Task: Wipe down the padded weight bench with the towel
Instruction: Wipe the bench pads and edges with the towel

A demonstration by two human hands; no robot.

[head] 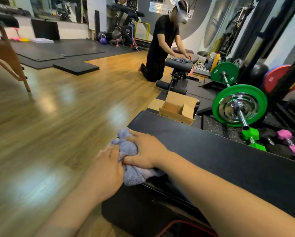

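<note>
The black padded weight bench (211,156) runs from lower centre toward the right. A bunched blue-grey towel (133,175) lies on the bench's left edge. My right hand (143,151) presses down on top of the towel, fingers spread over it. My left hand (107,170) grips the towel from the left side, at the pad's edge. Part of the towel hangs over the side of the bench below my hands.
An open cardboard box (177,106) stands just beyond the bench's far end. A barbell with green plates (239,105) and pink dumbbells (293,146) lie to the right. A kneeling person (160,45) wipes another bench ahead. Wooden floor (57,117) spreads left; a wooden table leg (15,69) stands far left.
</note>
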